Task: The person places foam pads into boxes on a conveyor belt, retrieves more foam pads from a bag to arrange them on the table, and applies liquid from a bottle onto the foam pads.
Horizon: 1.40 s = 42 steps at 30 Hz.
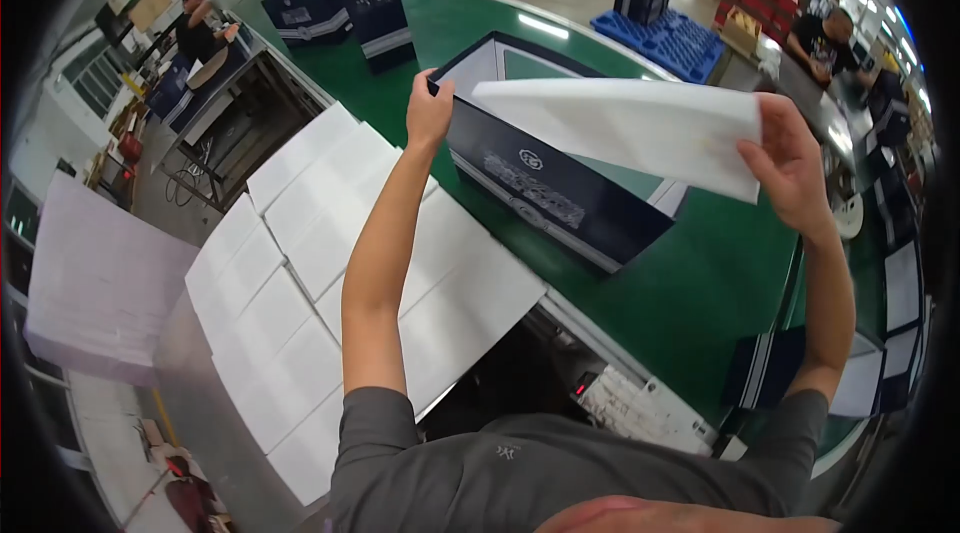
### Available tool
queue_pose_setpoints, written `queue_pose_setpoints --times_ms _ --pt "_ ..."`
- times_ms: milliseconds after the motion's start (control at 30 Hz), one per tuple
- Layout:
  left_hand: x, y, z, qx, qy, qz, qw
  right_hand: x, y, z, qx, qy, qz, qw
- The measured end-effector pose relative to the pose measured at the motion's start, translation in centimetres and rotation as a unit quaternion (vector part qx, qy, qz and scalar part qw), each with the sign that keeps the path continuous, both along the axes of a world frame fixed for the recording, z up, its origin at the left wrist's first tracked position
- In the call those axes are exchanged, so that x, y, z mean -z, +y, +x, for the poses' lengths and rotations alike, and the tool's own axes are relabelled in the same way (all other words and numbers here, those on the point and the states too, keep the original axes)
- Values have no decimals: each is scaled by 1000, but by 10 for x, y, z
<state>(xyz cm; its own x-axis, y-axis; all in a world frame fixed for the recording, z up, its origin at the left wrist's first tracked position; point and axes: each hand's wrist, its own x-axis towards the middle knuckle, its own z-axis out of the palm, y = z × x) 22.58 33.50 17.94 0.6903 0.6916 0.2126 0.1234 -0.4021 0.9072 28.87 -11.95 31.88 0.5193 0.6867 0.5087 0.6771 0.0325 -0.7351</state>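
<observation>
A dark blue box (545, 168) with a printed emblem and pale trim stands open-topped on the green table, tilted in view. My left hand (429, 113) grips the box's upper left corner, fingers closed over the rim. In my right hand (788, 158) is a white foam sheet (630, 123), pinched at its right end between thumb and fingers. The sheet slants over the box opening, its far end near the box's left inside wall. Whether it touches that wall I cannot tell.
Stacks of white foam sheets (300, 313) cover the table at left. Other blue boxes (375, 13) stand farther along the green table (470, 18). A blue pallet (660, 45) holds one more box. Co-workers (200, 28) sit at far left and far right.
</observation>
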Motion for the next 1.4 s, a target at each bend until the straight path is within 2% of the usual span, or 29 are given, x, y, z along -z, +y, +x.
queue_pose_setpoints --times_ms 67,133,167,300,333,467,500,633,667,800,900,1000,1033,1167,1267,1333,1400 --pt "-2 -25 -33 -4 -41 -11 999 0 11 -13 -4 9 -44 999" --pt "-1 -50 -65 -9 -85 -27 996 -3 22 -27 -71 -156 -193 966" --pt "1 -62 -78 -5 -72 -33 997 2 23 -33 -69 -143 -198 967" --pt "7 -102 -125 5 -135 -49 990 36 27 -52 -179 -363 -203 892" --pt "9 -113 -131 6 -130 -54 990 41 24 -54 -180 -357 -207 893" --pt "16 -157 -146 23 -161 -20 986 57 17 -60 -237 -390 -340 822" --pt "17 -160 -147 26 -163 -21 986 63 14 -59 -234 -392 -341 822" --pt "18 -168 -152 24 -165 -82 983 95 -6 -48 -230 -436 -510 705" --pt "20 -170 -150 28 -168 -82 982 99 -6 -47 -226 -436 -512 705" --pt "27 -171 -140 39 -185 -62 980 106 -3 -42 -215 -368 -679 597" --pt "28 -172 -138 48 -192 -76 977 122 22 -39 -189 -341 -691 609" --pt "30 -171 -137 61 -196 -88 975 156 53 -13 -174 -494 -595 610" --pt "32 -171 -136 66 -197 -83 975 177 64 1 -181 -538 -567 597" --pt "42 -176 -130 65 -213 -69 972 279 96 62 -191 -591 -516 590" --pt "48 -189 -132 63 -209 -66 974 349 95 83 -136 -610 -501 599" --pt "48 -191 -127 58 -217 -67 972 338 100 94 -118 -624 -495 593" --pt "48 -199 -130 56 -219 -68 972 284 108 69 -147 -549 -579 585"
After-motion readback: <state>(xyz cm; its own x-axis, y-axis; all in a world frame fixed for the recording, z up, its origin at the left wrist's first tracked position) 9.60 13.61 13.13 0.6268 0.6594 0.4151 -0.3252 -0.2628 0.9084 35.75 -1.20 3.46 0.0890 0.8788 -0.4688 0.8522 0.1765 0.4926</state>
